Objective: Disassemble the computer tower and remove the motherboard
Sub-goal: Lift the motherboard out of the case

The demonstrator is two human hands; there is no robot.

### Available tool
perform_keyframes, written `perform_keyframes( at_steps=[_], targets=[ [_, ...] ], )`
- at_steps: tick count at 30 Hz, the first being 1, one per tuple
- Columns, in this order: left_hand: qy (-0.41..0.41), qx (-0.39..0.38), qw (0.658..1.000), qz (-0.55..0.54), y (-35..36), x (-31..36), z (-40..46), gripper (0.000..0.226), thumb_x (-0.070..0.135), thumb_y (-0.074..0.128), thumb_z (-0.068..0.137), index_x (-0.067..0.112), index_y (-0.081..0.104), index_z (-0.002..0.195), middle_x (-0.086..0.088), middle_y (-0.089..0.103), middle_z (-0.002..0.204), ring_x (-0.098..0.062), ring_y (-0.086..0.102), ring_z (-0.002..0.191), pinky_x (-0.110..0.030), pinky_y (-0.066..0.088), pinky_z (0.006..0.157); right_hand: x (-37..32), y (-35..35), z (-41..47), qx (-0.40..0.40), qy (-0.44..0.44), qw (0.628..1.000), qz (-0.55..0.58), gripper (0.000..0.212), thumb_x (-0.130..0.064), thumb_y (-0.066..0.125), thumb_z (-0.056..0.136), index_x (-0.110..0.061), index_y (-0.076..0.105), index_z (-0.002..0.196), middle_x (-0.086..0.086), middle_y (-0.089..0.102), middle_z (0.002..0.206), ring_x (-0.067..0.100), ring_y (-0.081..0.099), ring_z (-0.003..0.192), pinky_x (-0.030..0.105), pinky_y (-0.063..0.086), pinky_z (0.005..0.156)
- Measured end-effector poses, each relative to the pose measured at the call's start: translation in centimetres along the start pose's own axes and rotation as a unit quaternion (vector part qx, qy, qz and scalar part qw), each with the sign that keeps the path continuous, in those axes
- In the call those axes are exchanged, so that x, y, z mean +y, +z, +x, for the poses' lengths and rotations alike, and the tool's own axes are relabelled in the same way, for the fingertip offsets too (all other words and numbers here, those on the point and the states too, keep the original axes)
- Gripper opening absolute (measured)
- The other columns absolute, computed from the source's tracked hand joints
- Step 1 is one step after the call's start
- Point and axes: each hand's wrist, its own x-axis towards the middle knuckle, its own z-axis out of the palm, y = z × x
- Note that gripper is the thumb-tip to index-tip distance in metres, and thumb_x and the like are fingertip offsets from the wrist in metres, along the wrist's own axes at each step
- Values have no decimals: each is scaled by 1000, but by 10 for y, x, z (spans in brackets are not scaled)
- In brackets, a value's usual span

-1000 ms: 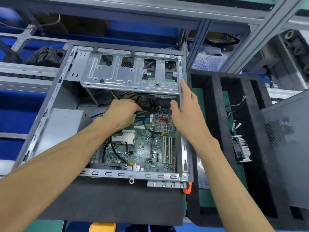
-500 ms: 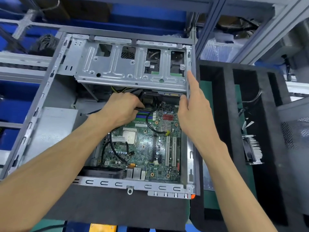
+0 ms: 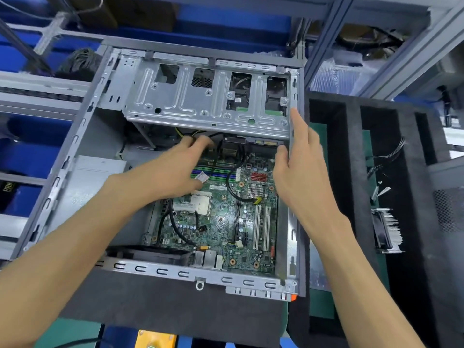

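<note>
— Where are the fingers?
— The left hand (image 3: 175, 167) reaches among the black cables (image 3: 227, 156) under the metal bay (image 3: 208, 101); whether it grasps one, I cannot tell. The right hand (image 3: 298, 172) rests relaxed, fingers straight along the case (image 3: 292, 237) edge.
— And the board?
— The green board (image 3: 226, 222) lies flat inside the case, below both hands. Its printing is too small to read.

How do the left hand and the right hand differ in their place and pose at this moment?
The left hand reaches inside the case, its fingers at the black cables under the metal drive cage; the right hand stays at the right wall of the case. The left hand's fingers are bent and blurred; the right hand's fingers are straight, with the forefinger pointing up along the wall. Both are bare and lie above the motherboard.
</note>
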Motion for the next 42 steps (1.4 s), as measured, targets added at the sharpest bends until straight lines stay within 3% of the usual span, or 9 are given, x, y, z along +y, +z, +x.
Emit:
perform_keyframes(
  at_steps=[4, 9, 14, 22, 26, 28, 31, 38, 42],
  targets=[
    [-84, -119, 981, 125, -10, -1, -27, 61, 46, 77, 79, 19, 36, 114, -8, 58, 119, -24, 54, 92, -36, 49, 79, -14, -4, 0, 47, -32, 998, -26, 50, -22, 53, 103, -18, 40, 150, 12, 14, 164, 22, 4, 154, 28, 14, 121],
    [-69, -198, 977, 47, -11, -3, -35, 44, 36, 72, 87, 20, 40, 112, 9, 55, 94, -8, 50, 73, -26, 36, 59, -42, -6, 15, 57, -154, 986, 32, 20, -19, 55, 101, -17, 69, 115, -3, 63, 122, 9, 56, 121, 18, 39, 103],
    [-72, -256, 958, 105, -10, -4, -34, 19, 31, 58, 91, 16, 51, 101, 3, 55, 87, -17, 51, 73, -28, 41, 62, -48, 0, 32, -42, -181, 983, -9, 20, -19, 54, 100, -19, 72, 110, -9, 71, 103, 8, 63, 98, 32, 52, 90],
    [-54, -112, 989, 79, -1, -14, -22, 15, 21, 51, 90, 28, 49, 103, 6, 61, 100, -16, 56, 88, -33, 46, 69, -30, 4, 55, 14, -145, 989, -37, 30, -7, 50, 100, -12, 63, 126, 2, 59, 124, 15, 47, 125, 0, 22, 95],
    [-35, 20, 992, 117, 6, -10, -16, 60, 44, 59, 91, 26, 29, 139, -2, 52, 130, -24, 58, 108, -37, 48, 74, -34, 8, 58, 45, -122, 991, -14, 30, -6, 44, 102, -7, 65, 124, 8, 57, 128, 21, 45, 131, 10, 26, 106],
    [18, 54, 994, 91, 8, -1, -12, 72, 53, 57, 91, 29, 20, 147, -5, 50, 134, -25, 56, 116, -40, 49, 88, -34, 8, 58, 73, -101, 992, -19, 31, -8, 44, 102, -11, 65, 125, 9, 52, 139, 24, 34, 144, 31, 23, 121],
    [104, -37, 994, 11, 15, 23, -15, 71, 49, 54, 95, 41, 12, 151, -7, 43, 143, -25, 48, 129, -40, 42, 108, -35, 5, 59, 87, -62, 994, -9, 34, -12, 43, 103, -17, 62, 131, 10, 43, 150, 25, 24, 151, 54, 22, 120],
    [86, -188, 972, -109, 53, 75, -30, 80, 44, 45, 99, 48, -20, 146, -2, -32, 156, -22, -13, 146, -47, -5, 110, -36, 6, 60, 57, -40, 997, -45, 36, -20, 41, 106, -22, 58, 137, 7, 39, 155, 23, 23, 151, 51, 30, 116],
    [116, -272, 938, -179, 62, 94, -35, 76, 33, 41, 102, 46, -19, 148, 9, -27, 158, -11, -12, 146, -40, -6, 115, -36, 7, 60, 48, -38, 996, -70, 35, -21, 40, 106, -24, 60, 135, 7, 38, 156, 22, 15, 154, 49, 23, 120]
  ],
)
